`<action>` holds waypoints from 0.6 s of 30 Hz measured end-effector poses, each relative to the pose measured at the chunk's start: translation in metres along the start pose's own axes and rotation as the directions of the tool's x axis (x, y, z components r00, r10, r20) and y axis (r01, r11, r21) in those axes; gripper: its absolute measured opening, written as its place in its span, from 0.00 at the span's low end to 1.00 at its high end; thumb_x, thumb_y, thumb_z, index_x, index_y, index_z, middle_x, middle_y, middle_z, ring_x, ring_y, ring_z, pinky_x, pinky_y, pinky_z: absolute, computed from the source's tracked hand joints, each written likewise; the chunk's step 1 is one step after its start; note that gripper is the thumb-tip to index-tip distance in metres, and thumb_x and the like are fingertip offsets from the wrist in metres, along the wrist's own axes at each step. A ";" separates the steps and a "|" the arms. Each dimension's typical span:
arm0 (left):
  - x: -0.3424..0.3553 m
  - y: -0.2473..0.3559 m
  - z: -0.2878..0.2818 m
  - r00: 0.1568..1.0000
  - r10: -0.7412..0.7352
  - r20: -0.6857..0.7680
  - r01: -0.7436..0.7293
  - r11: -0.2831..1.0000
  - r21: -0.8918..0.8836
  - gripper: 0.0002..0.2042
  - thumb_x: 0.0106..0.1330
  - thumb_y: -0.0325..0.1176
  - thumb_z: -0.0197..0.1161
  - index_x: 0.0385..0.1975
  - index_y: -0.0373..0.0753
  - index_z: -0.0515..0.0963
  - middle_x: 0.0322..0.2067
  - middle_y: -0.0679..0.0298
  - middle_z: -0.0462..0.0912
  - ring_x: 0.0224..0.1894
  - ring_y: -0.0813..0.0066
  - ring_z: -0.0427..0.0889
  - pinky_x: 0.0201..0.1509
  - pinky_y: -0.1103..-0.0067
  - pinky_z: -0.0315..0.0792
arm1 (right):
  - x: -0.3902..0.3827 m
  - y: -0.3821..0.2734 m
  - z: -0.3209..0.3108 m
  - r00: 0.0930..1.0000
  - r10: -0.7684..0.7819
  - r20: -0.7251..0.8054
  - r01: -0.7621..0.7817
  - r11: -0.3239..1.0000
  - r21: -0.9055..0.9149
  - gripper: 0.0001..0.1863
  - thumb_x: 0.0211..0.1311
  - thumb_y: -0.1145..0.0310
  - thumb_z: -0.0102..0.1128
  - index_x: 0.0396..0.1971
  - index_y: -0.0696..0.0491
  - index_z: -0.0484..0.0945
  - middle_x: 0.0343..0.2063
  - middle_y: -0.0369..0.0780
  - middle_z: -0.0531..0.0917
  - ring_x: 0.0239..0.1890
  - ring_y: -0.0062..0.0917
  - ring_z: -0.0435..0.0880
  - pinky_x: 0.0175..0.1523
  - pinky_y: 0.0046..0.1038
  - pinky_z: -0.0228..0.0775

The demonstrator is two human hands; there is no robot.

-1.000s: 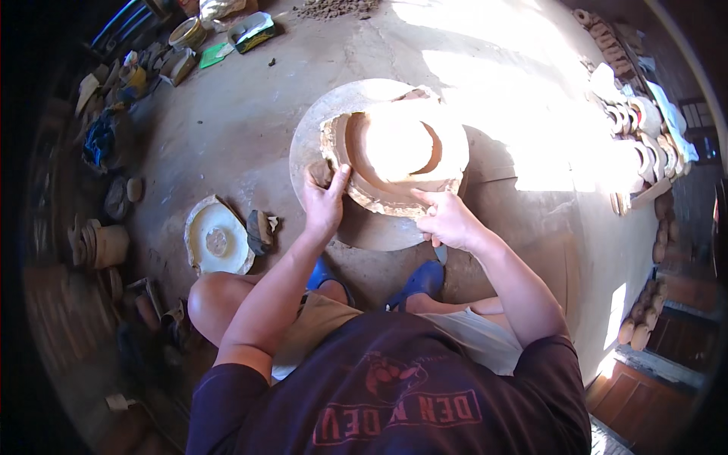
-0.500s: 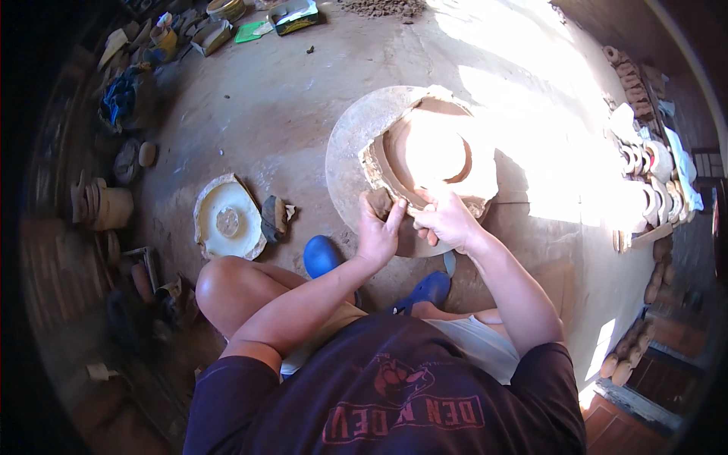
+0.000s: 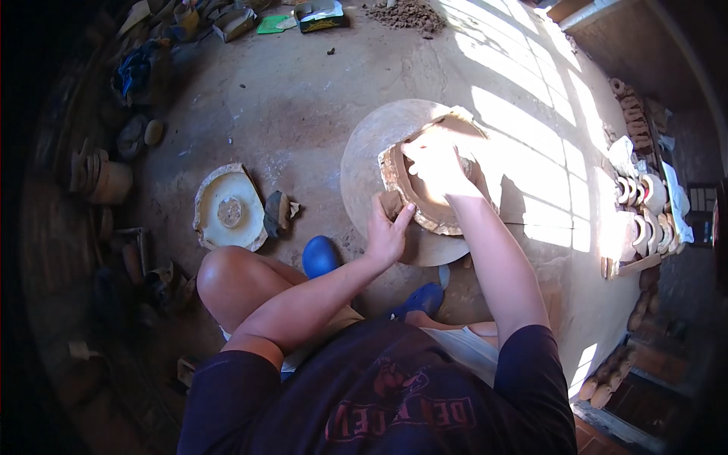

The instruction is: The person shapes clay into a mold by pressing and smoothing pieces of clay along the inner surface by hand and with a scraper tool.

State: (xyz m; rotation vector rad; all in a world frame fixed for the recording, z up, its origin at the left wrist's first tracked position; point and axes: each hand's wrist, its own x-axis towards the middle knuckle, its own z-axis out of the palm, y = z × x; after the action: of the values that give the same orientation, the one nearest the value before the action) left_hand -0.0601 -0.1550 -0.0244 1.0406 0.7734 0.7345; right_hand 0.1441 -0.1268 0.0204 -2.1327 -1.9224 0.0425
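At six o'clock, the dark shirt (image 3: 356, 364) bears red block lettering (image 3: 402, 423) in a red outlined frame, upside down from this view and broken by folds; a red printed motif (image 3: 398, 379) sits on its twelve-o'clock side. Between eleven and twelve, the box (image 3: 321, 23) has marks too small to read.

a pale, round, hollow mould with thick, chipped, clay-stained walls (image 3: 432, 221) sits open side up on a flat grey-brown round disc (image 3: 364, 155). it stands off centre, toward the disc's right, leaving a bare crescent on the left. smooth brown clay shows inside its wall; part of the hollow is hidden. a small, rough brown clay lump (image 3: 390, 203) is just beside the wall's near left part.
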 end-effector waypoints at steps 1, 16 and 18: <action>0.003 -0.005 -0.003 1.000 0.003 -0.006 -0.003 1.000 -0.001 0.21 0.74 0.35 0.70 0.57 0.31 0.70 0.45 0.54 0.84 0.49 0.64 0.84 0.57 0.68 0.77 | 0.009 -0.001 0.006 0.988 0.126 0.092 -0.138 0.981 0.136 0.09 0.61 0.67 0.66 0.40 0.52 0.87 0.39 0.44 0.88 0.44 0.38 0.88 0.49 0.44 0.80; 0.077 0.015 -0.037 0.970 -0.060 0.234 0.070 0.997 -0.036 0.16 0.77 0.32 0.66 0.58 0.35 0.73 0.46 0.64 0.84 0.47 0.78 0.83 0.55 0.78 0.77 | -0.032 -0.055 -0.042 0.825 0.389 0.409 -0.439 0.898 0.032 0.18 0.72 0.56 0.58 0.38 0.56 0.89 0.39 0.49 0.89 0.48 0.45 0.87 0.59 0.45 0.76; 0.087 0.018 -0.034 0.975 -0.055 0.216 0.068 0.996 -0.053 0.16 0.76 0.32 0.66 0.58 0.35 0.73 0.46 0.65 0.84 0.47 0.78 0.83 0.56 0.78 0.77 | -0.042 -0.053 -0.040 0.862 0.359 0.359 -0.395 0.918 0.030 0.18 0.72 0.56 0.58 0.38 0.56 0.89 0.40 0.49 0.89 0.48 0.45 0.87 0.59 0.45 0.77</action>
State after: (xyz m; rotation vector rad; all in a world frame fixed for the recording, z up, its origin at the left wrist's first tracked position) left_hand -0.0455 -0.0611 -0.0355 1.0181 0.5918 0.5780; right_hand 0.0954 -0.1710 0.0640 -2.5286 -1.5798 0.6220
